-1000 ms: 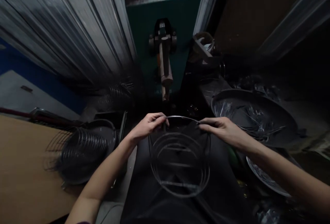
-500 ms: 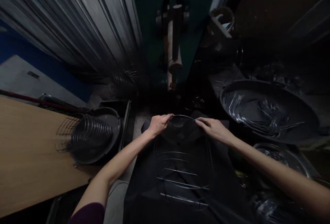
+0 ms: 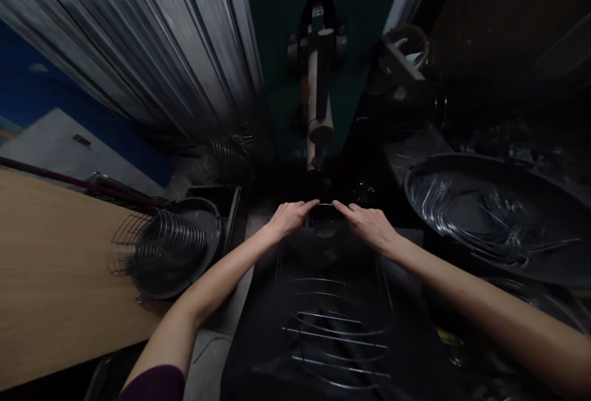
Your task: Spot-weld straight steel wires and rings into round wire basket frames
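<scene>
My left hand [image 3: 290, 218] and my right hand [image 3: 369, 226] face each other in front of me, fingers closed on a thin metal wire [image 3: 325, 204]. Only a short piece of that wire shows between the fingertips. Below the hands, several straight and curved wires [image 3: 335, 337] form a wire rack over the dark cloth [image 3: 263, 352] on my lap. In this dim light I cannot tell whether the held wire is joined to them. Just beyond the fingertips stands a machine with thick, rod-like metal arms [image 3: 319, 105], apart from the hands.
To the left, a round dark basin [image 3: 215, 216] holds a stack of curved wires [image 3: 173, 234] beside a wooden board [image 3: 55, 265]. A wide dark basin [image 3: 466, 164] with loose bent wires [image 3: 436, 204] is at right. Corrugated metal sheeting [image 3: 184, 31] rises at the back left.
My right hand has moved left along the wire, so the gap between the fingertips is narrower. The view has shifted slightly, and the rack's wires appear a little lower.
</scene>
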`<state>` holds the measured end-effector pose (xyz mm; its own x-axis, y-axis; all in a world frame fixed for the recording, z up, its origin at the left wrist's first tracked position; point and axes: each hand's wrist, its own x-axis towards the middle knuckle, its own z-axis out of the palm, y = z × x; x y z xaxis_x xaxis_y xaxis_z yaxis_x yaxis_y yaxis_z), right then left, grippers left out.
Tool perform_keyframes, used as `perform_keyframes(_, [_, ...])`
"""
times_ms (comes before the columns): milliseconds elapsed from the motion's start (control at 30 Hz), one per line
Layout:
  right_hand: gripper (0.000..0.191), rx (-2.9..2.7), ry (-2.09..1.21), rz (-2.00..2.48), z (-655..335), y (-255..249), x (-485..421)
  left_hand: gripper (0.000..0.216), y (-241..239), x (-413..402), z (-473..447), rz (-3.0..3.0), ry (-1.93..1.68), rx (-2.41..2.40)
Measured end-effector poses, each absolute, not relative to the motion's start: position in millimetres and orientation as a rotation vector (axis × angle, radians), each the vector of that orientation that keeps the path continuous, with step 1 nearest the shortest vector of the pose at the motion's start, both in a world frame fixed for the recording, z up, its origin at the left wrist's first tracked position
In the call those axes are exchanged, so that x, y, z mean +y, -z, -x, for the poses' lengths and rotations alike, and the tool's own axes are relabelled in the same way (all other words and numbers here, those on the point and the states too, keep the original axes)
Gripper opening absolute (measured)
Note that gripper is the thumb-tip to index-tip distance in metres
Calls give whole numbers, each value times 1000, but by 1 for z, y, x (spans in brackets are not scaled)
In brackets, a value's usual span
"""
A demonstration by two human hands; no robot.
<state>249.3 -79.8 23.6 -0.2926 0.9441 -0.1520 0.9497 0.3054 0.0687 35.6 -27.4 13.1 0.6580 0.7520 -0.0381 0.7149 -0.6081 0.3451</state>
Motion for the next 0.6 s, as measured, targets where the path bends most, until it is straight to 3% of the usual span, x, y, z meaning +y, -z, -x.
perform_keyframes(300, [52, 2468, 4, -1828, -244, -68, -38, 33, -71, 12, -32, -2670, -108, 1296])
perform_keyframes(600, [40, 2540, 60, -1931, -244, -70, -16, 31, -86, 30, -36, -2724, -54, 1343])
